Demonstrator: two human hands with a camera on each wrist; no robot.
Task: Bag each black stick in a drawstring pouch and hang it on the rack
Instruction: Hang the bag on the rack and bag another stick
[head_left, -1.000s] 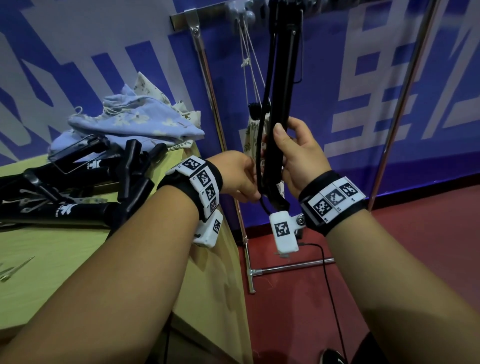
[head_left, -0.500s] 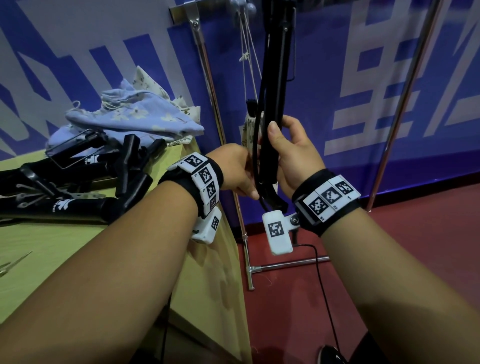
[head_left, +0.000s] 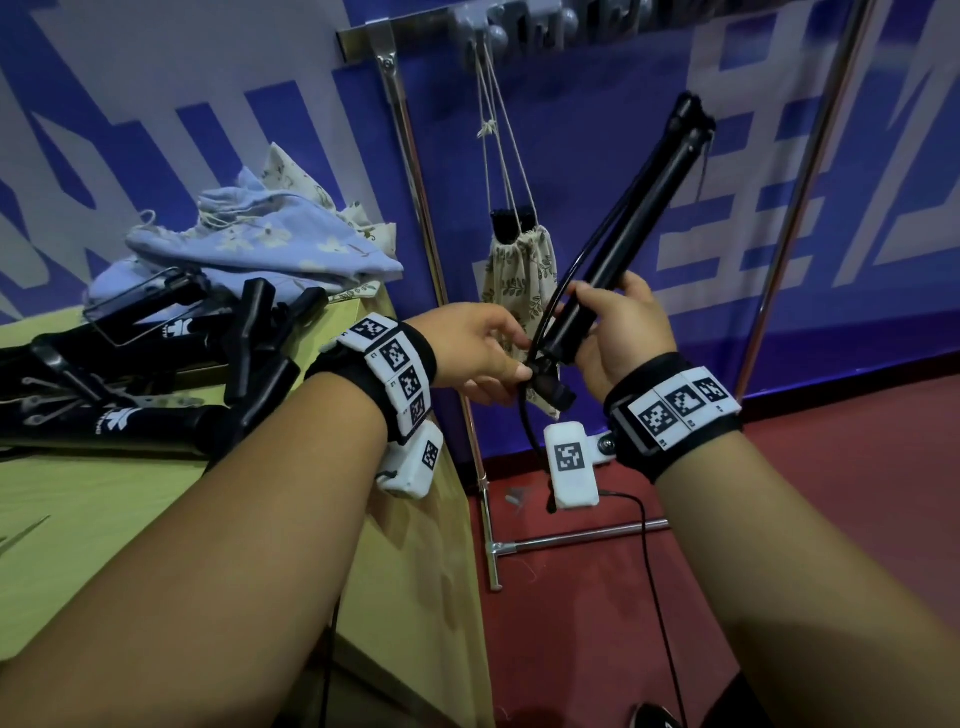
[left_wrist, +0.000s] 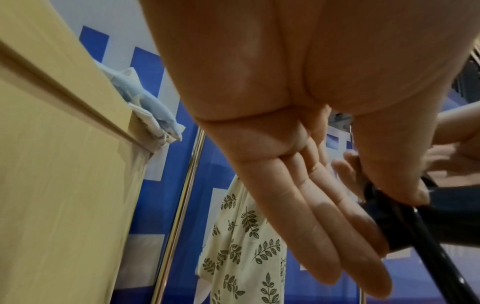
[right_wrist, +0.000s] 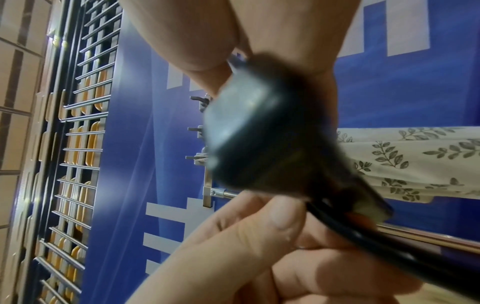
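My right hand (head_left: 592, 319) grips a black folded stick (head_left: 644, 208) round its lower part; the stick tilts, its top up and to the right. My left hand (head_left: 501, 366) pinches the stick's bottom end and its thin black loop between thumb and fingers (left_wrist: 363, 226). The right wrist view shows the stick's blurred end cap (right_wrist: 249, 131) in my right hand (right_wrist: 221, 61), with the left thumb (right_wrist: 280, 214) below it. Just behind, a leaf-print drawstring pouch (head_left: 519, 280) hangs by its cords from a rack hook (head_left: 485, 23), a black stick end (head_left: 511, 221) poking out.
Several more black sticks (head_left: 156, 374) lie on the yellow-green table (head_left: 130, 545) at left, with a pile of cloth pouches (head_left: 249, 244) behind them. The chrome rack's uprights (head_left: 415, 171) (head_left: 810, 171) stand against a blue banner. Red floor lies to the right.
The stick stood upright in front of the rack; now it is lower and tilted, top to the right. My left hand has shifted to its bottom end. The hanging pouch shows fully.
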